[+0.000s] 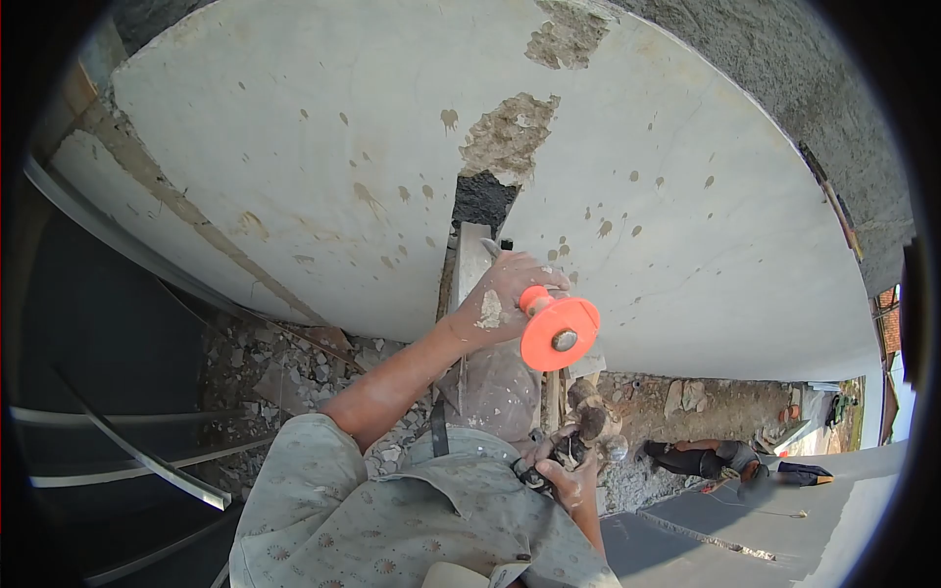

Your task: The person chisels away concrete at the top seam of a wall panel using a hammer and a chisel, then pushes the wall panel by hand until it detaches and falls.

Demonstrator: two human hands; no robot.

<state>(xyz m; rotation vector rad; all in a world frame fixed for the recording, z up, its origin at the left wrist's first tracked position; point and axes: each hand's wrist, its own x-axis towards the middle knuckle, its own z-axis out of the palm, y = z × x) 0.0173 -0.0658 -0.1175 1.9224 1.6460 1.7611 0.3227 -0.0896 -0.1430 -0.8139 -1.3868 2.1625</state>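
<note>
Plainly, the left hand grips an orange-guarded chisel; the right hand clasps a hammer.

Rubble lies before the wall, a co-worker to the right

One steel chisel with a round orange guard, two bare hands (left hand, right hand), one other person at right, and two rough brown patches in one off-white wall.
</note>
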